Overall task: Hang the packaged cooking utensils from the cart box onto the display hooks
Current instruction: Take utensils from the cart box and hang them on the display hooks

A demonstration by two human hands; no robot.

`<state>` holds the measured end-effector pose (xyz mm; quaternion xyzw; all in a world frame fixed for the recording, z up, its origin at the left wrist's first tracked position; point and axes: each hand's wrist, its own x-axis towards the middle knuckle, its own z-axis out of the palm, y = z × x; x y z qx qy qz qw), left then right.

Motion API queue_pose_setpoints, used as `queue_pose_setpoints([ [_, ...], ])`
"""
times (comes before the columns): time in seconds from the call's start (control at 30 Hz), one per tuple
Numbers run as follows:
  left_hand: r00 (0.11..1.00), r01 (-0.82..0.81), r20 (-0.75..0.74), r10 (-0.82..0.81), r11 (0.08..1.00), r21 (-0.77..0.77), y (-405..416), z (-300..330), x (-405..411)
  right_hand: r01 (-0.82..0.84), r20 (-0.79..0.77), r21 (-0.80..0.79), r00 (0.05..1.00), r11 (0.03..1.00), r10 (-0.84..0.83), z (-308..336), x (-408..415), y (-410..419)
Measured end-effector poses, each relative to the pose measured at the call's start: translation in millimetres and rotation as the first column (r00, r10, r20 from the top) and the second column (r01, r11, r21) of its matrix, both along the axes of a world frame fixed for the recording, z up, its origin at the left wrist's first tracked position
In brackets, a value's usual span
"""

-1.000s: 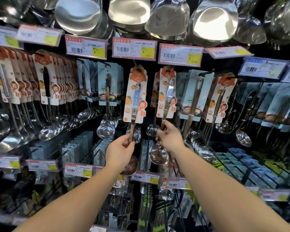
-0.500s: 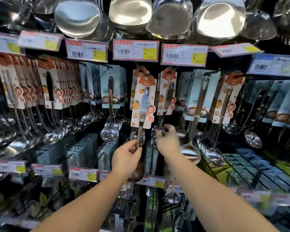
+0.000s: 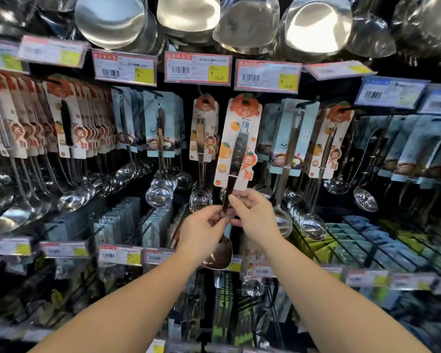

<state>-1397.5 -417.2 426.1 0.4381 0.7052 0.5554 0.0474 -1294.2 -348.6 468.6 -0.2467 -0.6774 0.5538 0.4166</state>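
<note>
Right hand (image 3: 255,217) now beside left hand (image 3: 204,233), both pinching packaged ladle (image 3: 236,159) handle, raised higher.

We're in a shop, the kitchenware aisle by the look of it: rows of carded ladles (image 3: 161,154) and skimmers (image 3: 364,197) hang from display hooks (image 3: 308,104), price tags (image 3: 197,68) with barcodes and yellow price patches (one reads 16.00) run along the rails, and steel spatula heads (image 3: 318,24) crowd overhead.
</note>
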Motion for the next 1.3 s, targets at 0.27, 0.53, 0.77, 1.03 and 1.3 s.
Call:
queue_pose_setpoints([
  [0.27, 0.997, 0.067, -0.028, -0.068, 0.997, -0.050, 4, 0, 8, 0.068, 0.050, 0.136, 0.996, 0.988, -0.076, -4, 18, -4],
  [0.53, 0.992, 0.114, 0.050, -0.113, 0.993, -0.024, 23, 1, 10, 0.138, 0.032, 0.190, 0.989, 0.972, -0.147, 7, 24, 5],
  [0.77, 0.987, 0.132, 0.090, -0.132, 0.991, 0.001, 34, 8, 2, 0.138, 0.016, 0.176, 0.990, 0.975, -0.142, 10, 12, 18],
  [1.03, 0.986, -0.023, -0.167, -0.015, 0.975, -0.222, 15, 14, -26, 0.215, 0.066, 0.083, 0.973, 0.973, -0.221, 4, -11, 40],
  [1.3, 0.928, -0.165, -0.371, 0.039, 0.935, -0.314, -1, 15, -49, 0.298, 0.185, 0.048, 0.935, 0.953, -0.302, 13, -31, 67],
])
